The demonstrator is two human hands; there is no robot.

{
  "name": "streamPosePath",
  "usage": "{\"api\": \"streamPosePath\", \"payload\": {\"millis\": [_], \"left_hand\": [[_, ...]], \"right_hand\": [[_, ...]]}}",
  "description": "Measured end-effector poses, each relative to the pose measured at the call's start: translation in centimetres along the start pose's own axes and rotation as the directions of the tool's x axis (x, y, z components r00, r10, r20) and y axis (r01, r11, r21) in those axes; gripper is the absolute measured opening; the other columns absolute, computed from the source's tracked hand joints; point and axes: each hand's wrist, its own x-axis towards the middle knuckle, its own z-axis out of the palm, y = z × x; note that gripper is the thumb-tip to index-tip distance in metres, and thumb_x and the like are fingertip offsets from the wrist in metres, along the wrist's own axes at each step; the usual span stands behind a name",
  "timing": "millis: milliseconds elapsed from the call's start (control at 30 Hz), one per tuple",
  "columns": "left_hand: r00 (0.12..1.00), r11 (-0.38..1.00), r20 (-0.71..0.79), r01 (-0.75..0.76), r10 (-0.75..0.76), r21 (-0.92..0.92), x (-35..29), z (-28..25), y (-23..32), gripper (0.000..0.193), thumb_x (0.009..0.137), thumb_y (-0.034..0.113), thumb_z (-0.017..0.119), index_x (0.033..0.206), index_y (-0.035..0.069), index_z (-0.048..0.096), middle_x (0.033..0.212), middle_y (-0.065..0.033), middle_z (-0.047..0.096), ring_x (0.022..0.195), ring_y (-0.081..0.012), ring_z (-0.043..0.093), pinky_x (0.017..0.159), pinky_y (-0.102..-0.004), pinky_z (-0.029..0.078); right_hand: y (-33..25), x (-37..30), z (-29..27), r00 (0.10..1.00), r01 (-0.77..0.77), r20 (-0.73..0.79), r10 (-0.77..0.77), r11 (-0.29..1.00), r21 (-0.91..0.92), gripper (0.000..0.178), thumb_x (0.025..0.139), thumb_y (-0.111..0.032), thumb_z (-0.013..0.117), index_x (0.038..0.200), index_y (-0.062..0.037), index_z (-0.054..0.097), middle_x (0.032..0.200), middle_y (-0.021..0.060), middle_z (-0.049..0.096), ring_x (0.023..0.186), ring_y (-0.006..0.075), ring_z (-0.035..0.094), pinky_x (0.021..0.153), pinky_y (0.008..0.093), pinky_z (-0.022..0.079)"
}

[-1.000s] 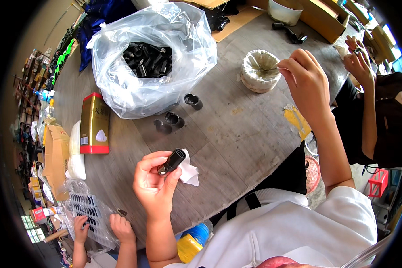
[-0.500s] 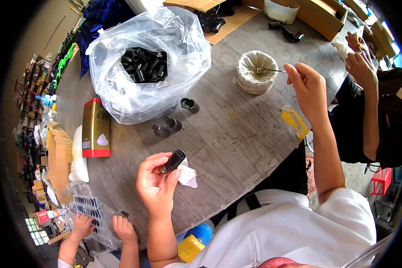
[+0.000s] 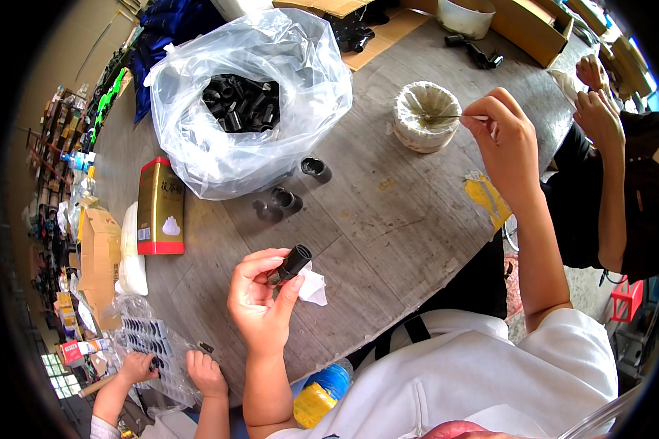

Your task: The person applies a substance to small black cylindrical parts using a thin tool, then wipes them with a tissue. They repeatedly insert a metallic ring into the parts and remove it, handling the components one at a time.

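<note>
My left hand (image 3: 262, 301) grips a short black plastic tube (image 3: 291, 265) between thumb and fingers, its open end tilted up and to the right. A piece of white tissue (image 3: 313, 285) shows just beyond the thumb; whether the hand holds it too, I cannot tell. On the right, my right hand (image 3: 507, 139) pinches a thin stick (image 3: 447, 117) whose tip reaches into a small round tub (image 3: 422, 140) lined with whitish film. Two more black tube pieces, a farther one (image 3: 315, 170) and a nearer one (image 3: 286, 200), stand on the table between the hands and a bag.
A clear plastic bag (image 3: 176, 139) full of black tube pieces (image 3: 241, 102) stands at the far left, beside a gold-and-red tin (image 3: 161, 208). Another person's hands (image 3: 206, 373) hold a sheet of dark pieces at lower left. A second person's hands (image 3: 597, 110) are at right.
My right hand's fingers have curled in more around the stick, and the stick has shifted slightly in the tub. My left hand keeps its hold on the black tube.
</note>
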Motion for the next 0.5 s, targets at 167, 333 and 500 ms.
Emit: {"api": "streamPosePath", "payload": {"millis": [167, 333, 500], "left_hand": [[1.000, 1.000, 0.001, -0.021, 0.021, 0.016, 0.1, -0.1, 0.0, 0.031, 0.075, -0.006, 0.069, 0.101, -0.001, 0.052, 0.108, -0.0173, 0.056, 0.094, -0.0184, 0.059, 0.081, -0.0290, 0.051], [1.000, 1.000, -0.002, -0.019, 0.019, 0.024, 0.1, 0.1, -0.1, 0.031, 0.075, -0.006, 0.069, 0.101, -0.001, 0.052, 0.108, -0.0173, 0.056, 0.094, -0.0184, 0.059, 0.081, -0.0286, 0.051], [1.000, 1.000, -0.007, -0.006, 0.006, 0.021, 0.1, 0.2, -0.1, 0.031, 0.075, -0.007, 0.069, 0.101, -0.001, 0.052, 0.108, -0.0168, 0.056, 0.093, -0.0179, 0.059, 0.080, -0.0282, 0.051]], "right_hand": [[0.4, 0.0, -0.1, 0.995, -0.095, -0.022, 0.096, 0.994, 0.044, 0.022, 0.082, -0.020, 0.066, 0.074, -0.0003, 0.059, 0.069, 0.0041, 0.050, 0.057, 0.0133, 0.048, 0.055, 0.0270, 0.040], [1.4, -0.2, 0.1, 0.951, -0.307, 0.100, 0.294, 0.938, 0.163, 0.024, 0.084, -0.019, 0.066, 0.073, -0.0001, 0.057, 0.067, 0.0009, 0.048, 0.056, 0.0091, 0.042, 0.052, 0.0249, 0.035], [0.7, -0.4, 0.1, 0.997, -0.078, 0.012, 0.078, 0.992, 0.100, 0.019, 0.083, -0.017, 0.066, 0.074, -0.0027, 0.056, 0.070, 0.0023, 0.051, 0.056, 0.0135, 0.047, 0.054, 0.0269, 0.040]]}}
